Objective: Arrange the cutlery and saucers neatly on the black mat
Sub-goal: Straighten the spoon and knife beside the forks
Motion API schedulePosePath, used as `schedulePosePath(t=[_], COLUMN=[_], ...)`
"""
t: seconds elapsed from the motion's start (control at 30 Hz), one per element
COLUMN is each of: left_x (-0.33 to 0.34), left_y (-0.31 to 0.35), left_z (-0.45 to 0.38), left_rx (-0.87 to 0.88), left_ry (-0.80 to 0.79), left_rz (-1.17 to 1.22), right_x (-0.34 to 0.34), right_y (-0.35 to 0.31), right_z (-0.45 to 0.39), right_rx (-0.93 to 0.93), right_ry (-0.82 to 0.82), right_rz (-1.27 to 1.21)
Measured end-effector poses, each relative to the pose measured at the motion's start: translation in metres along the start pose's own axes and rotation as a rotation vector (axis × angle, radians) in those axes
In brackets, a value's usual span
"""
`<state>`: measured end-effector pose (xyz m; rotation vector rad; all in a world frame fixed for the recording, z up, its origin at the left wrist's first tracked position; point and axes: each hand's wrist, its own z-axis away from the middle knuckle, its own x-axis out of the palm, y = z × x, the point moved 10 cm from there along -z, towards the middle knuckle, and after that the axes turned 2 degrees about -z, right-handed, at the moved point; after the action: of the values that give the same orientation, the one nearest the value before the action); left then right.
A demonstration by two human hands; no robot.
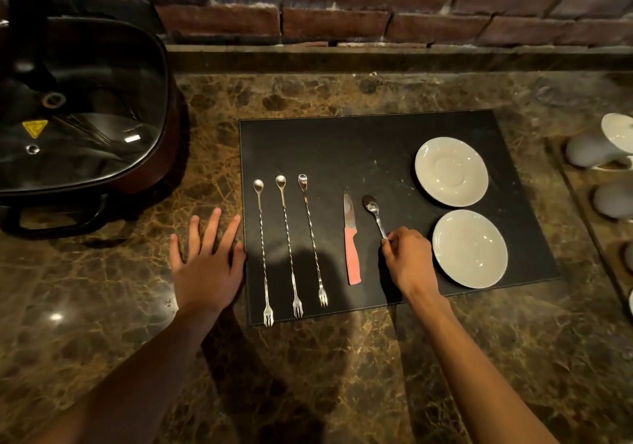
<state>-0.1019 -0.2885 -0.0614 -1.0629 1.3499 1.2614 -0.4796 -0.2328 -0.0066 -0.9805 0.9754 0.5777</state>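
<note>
Right hand (407,258) pinches the small steel teaspoon (374,214) on the black rectangular mat (376,149); left hand (205,262) lies flat, fingers spread; squaring the spoon parallel with the pink-handled knife (351,238) would suit.

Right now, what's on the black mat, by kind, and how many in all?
Long twisted bar spoons with fork ends: 3
Knife with pink handle: 1
Teaspoon, handle pinched in the right hand: 1
White saucers: 2
Total: 7
</note>
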Motion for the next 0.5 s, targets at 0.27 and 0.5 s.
schedulePosePath(t=[0.27, 0.5], left_x=[0.001, 0.004], left_y=[0.000, -0.002], left_z=[0.001, 0.000], left_rx=[0.023, 0.018], left_ry=[0.033, 0.023], left_rz=[-0.007, -0.025], right_x=[-0.006, -0.019], right_y=[-0.020, 0.001], right_z=[-0.008, -0.024], right_rx=[-0.066, 0.093], right_ry=[-0.048, -0.076], right_rz=[0.234, -0.005])
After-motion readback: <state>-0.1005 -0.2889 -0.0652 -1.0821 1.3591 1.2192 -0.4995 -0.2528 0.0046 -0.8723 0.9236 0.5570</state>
